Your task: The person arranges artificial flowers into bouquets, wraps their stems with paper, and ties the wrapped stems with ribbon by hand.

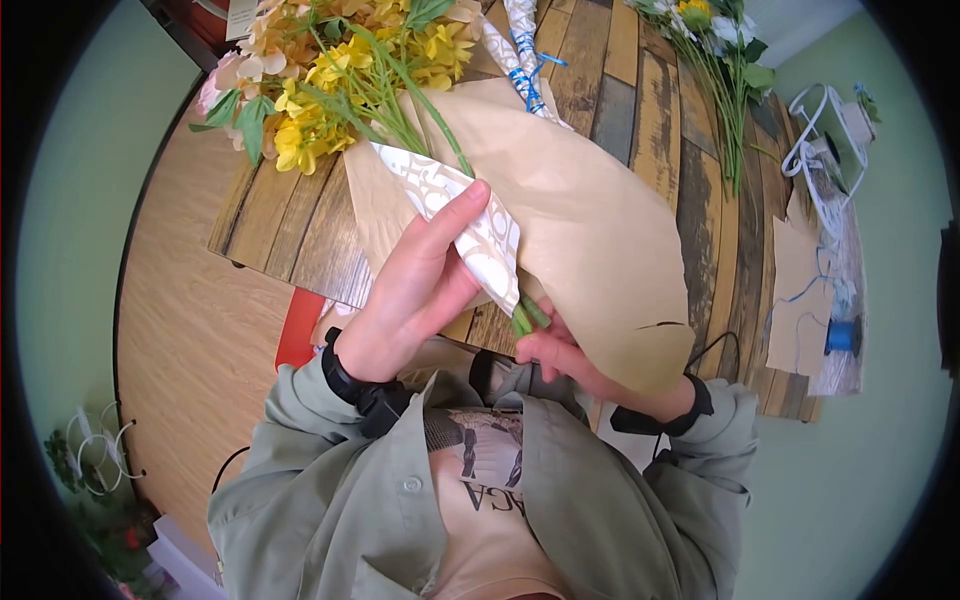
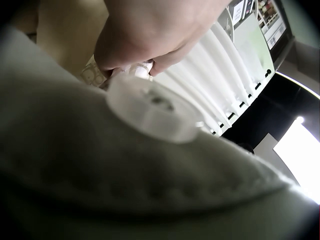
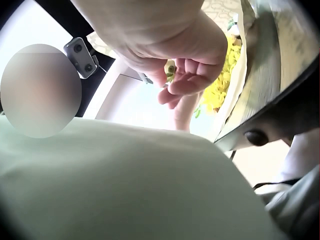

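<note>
A bouquet of yellow flowers [image 1: 330, 90] lies on a sheet of brown kraft paper [image 1: 590, 230] with a white patterned paper [image 1: 480, 235] folded over its stems. My left hand [image 1: 420, 285] lies along the white paper with the fingers stretched over the fold. In the left wrist view the left hand's fingertips [image 2: 125, 62] pinch that white patterned paper [image 2: 137, 70]. My right hand [image 1: 560, 355] sits under the brown sheet's near edge, fingers curled round the green stem ends [image 1: 528, 315]. The right wrist view shows the right hand's curled fingers [image 3: 185, 82] with the yellow flowers [image 3: 220, 87] behind.
The planked table top [image 1: 640, 110] also carries a second bunch of flowers [image 1: 715, 45] at the far right, a rolled patterned paper tied with blue ribbon [image 1: 525, 60], a blue ribbon spool [image 1: 843, 335] and a white corded device [image 1: 830, 130]. A red object [image 1: 297, 325] lies under the table edge.
</note>
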Demonstrator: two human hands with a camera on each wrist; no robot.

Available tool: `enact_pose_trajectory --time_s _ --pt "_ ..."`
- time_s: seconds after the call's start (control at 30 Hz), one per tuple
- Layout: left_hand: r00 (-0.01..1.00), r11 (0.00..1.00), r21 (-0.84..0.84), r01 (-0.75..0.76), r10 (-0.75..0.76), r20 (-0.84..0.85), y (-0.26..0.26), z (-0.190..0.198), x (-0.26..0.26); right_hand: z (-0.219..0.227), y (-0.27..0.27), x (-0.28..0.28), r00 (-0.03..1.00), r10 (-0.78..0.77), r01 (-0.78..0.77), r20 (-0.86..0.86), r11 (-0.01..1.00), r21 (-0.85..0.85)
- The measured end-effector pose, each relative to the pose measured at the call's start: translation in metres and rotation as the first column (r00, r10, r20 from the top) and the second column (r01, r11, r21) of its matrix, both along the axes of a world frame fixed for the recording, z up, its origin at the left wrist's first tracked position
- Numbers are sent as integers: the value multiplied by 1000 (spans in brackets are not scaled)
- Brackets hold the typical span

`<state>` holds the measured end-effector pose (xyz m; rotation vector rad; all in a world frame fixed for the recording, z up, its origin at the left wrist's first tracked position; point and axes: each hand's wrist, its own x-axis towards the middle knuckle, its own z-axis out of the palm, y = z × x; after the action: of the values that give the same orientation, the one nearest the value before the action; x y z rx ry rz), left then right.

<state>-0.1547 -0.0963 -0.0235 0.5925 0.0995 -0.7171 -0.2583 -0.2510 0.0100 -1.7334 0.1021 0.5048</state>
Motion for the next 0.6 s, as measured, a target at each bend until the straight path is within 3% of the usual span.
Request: enact_pose_trajectory --time_s 0.03,0.07,0.1,0.13,0.2,0.23,0.3,0.33,0.4,0.6 --pt "1000 1000 3 -8 8 -8 0 0 0 -3 0 -1 1000 0 0 0 1000 0" --pt "1000 1000 2 -8 8 -8 -1 0 1 -7 -1 -2 965 33 -6 259 995 -104" --pt "1000 1000 -10 -17 17 -16 -1 -1 1 -10 -2 -3 864 90 15 496 979 -204" --pt "999 999 -21 -26 26 -24 -2 -2 1 -7 -1 -4 865 89 16 495 979 -204" --pt "1000 1000 -22 -15 15 -20 -1 -3 2 0 0 -5 961 127 1 245 886 -464" --pt "1000 1000 -24 -6 6 -15 0 -4 2 0 -1 -4 962 124 4 245 886 -464" --pt "1000 1000 -23 9 -9 -11 0 -4 2 -3 -2 0 856 181 115 485 847 -519" --pt "1000 1000 -21 21 -21 -8 1 -4 2 -4 -4 0 856 180 115 485 848 -518" --pt "1000 1000 -25 15 -15 -7 0 -1 0 -9 -9 1 684 303 194 664 802 -566" --pt "998 998 -40 55 -55 13 1 7 -9 -10 -17 6 599 348 164 721 828 -536"
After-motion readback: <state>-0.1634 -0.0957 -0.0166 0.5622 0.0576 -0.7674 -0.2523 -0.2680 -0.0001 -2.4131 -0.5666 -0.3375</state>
